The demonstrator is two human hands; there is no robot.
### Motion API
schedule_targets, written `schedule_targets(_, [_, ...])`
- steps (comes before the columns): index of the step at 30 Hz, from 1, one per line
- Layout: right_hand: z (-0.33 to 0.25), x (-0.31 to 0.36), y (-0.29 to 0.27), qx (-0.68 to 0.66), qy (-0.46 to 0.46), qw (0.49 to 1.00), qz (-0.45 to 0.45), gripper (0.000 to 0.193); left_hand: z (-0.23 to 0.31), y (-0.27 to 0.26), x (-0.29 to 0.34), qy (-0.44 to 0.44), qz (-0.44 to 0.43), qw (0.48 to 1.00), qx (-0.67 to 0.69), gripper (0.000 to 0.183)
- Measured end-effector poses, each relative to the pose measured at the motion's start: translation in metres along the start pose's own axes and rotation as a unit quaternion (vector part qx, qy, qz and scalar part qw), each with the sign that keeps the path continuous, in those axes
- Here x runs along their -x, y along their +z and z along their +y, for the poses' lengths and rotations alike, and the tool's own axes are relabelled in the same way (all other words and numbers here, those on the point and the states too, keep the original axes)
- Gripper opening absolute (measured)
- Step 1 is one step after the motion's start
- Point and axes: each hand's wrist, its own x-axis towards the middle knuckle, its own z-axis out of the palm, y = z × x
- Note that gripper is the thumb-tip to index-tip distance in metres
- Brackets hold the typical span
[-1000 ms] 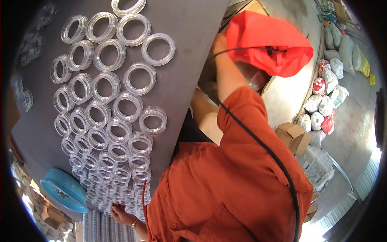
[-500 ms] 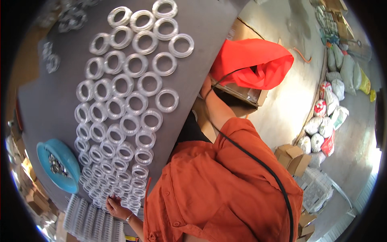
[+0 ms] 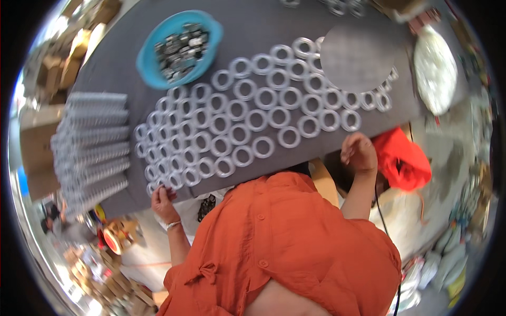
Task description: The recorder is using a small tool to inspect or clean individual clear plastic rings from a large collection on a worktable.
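Observation:
Clear plastic rings (image 3: pixel 256 120) lie in rows over the dark grey table. At the left end of these rows, by the near edge, my left hand (image 3: pixel 165 205) touches or hovers over the last rings. Its fingers are bent together, and whatever they hold is too small to make out. My right hand (image 3: pixel 360 152) is raised at the table's near edge, right of the rings and beside a red cloth bag (image 3: pixel 405 160). Its fingers are curled and smeared by motion, so I cannot tell whether anything is in them.
Long stacks of clear rings (image 3: pixel 92 150) fill the table's left end. A blue basin (image 3: pixel 217 32) of shiny metal pieces (image 3: pixel 182 52) stands behind the rows. A clear plastic bag of whitish content (image 3: pixel 435 71) lies at far right. A black cable (image 3: pixel 387 226) hangs by my right arm.
My view has turned, so the rows now run across it. My right hand has come away from beside the red bag and lifted to the table edge. The left hand stays by the end rings.

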Motion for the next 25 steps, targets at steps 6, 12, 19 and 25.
schedule_targets(6, [0.0, -0.206, 0.135, 0.183, 0.057, 0.981, 0.032, 0.029, 0.006, 0.002, 0.029, -0.03, 0.024, 0.998, 0.054, 0.017])
schedule_targets(12, [0.062, -0.347, 0.218, 0.519, -0.041, 0.847, -0.108, 0.042, 0.046, 0.043, 0.034, -0.027, -0.062, 0.997, 0.048, 0.019])
schedule_targets(19, [0.126, -0.466, 0.247, 0.79, 0.029, 0.58, -0.196, 0.081, 0.099, 0.123, -0.075, 0.007, -0.124, 0.986, 0.108, 0.029])
schedule_targets(25, [0.182, -0.497, 0.269, 0.833, 0.091, 0.514, -0.186, 0.104, 0.135, 0.182, -0.203, 0.324, -0.104, 0.906, -0.253, 0.052])
